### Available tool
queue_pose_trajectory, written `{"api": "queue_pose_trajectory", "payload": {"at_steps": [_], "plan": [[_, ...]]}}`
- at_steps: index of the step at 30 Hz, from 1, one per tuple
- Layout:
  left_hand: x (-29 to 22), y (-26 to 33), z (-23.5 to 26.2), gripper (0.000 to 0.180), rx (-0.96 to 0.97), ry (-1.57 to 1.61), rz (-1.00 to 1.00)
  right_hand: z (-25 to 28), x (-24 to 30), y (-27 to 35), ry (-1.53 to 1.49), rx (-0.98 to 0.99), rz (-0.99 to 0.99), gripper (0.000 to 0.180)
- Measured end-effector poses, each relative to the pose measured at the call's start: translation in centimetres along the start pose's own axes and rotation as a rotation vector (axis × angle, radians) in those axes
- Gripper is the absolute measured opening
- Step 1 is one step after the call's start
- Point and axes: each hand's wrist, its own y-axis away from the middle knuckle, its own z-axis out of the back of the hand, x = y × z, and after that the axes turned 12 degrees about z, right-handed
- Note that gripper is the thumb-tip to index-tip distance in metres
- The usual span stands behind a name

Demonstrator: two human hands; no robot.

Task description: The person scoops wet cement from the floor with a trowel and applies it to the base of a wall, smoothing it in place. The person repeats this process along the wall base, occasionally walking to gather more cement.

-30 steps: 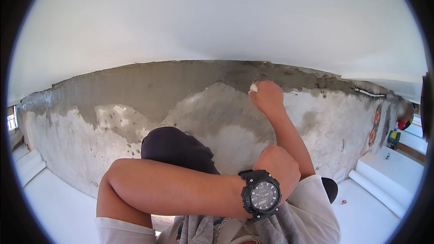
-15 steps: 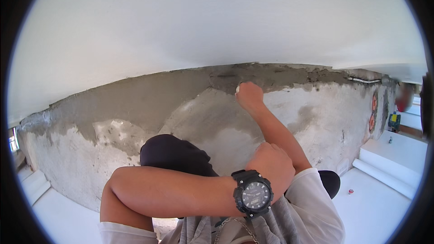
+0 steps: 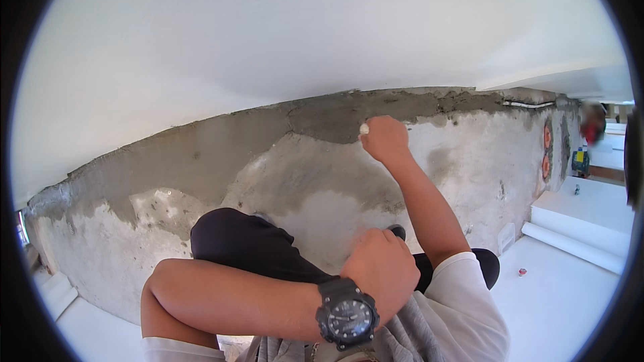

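My right hand (image 3: 387, 139) is closed at the lower edge of a grey mortar strip (image 3: 221, 137), beside a darker, damp-looking patch of it. A pale rounded end (image 3: 364, 129) sticks out of the fist on its left side. The rest of that thing is hidden by the hand. Across my body lies my left forearm, with a black watch (image 3: 347, 316) on the wrist. My left hand (image 3: 381, 261) is curled into a fist near my right upper arm. Its fingertips are hidden, so whatever it may hold does not show.
A smooth white surface (image 3: 322, 20) borders the strip above. Below it spreads a patchy grey-white surface (image 3: 463, 161). To the right are two orange round fittings (image 3: 547, 151), a white conduit (image 3: 528, 104), a white block (image 3: 580, 211) and a small red object (image 3: 522, 272). My bent knee (image 3: 235, 238) is close by.
My right hand has shifted a little to the right, uncovering more of the dark mortar patch. The left fist and watch sit slightly lower and further left. The whole view has shifted slightly.
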Motion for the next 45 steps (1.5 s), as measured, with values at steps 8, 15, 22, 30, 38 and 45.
{"api": "queue_pose_trajectory", "payload": {"at_steps": [8,15,22,30,38,45], "plan": [[-1.7,-1.4,0.3,0.014,0.164,-0.114,-0.133,-1.3,-0.5,1.0,0.021,-0.019,-0.009,0.026],[-2.3,-2.1,0.2,0.014,-0.01,-0.161,-0.017,-3.9,0.8,1.5,-0.1,0.01,0.103,0.028],[-1.6,-3.5,-0.8,0.013,0.09,-0.126,-0.149,-3.9,-7.4,2.5,-0.071,0.029,-0.036,0.029],[-0.4,-6.9,-2.2,0.017,0.104,-0.079,-0.166,-0.8,-15.6,2.8,0.014,0.013,-0.063,0.032],[-0.5,-8.2,0.3,0.022,0.238,-0.091,-0.044,-0.6,-24.4,2.1,0.024,0.056,0.067,0.03],[-1.1,-6.9,3.9,0.04,0.268,-0.108,0.388,-0.2,-31.5,1.5,0.008,0.026,0.164,0.038]]}}
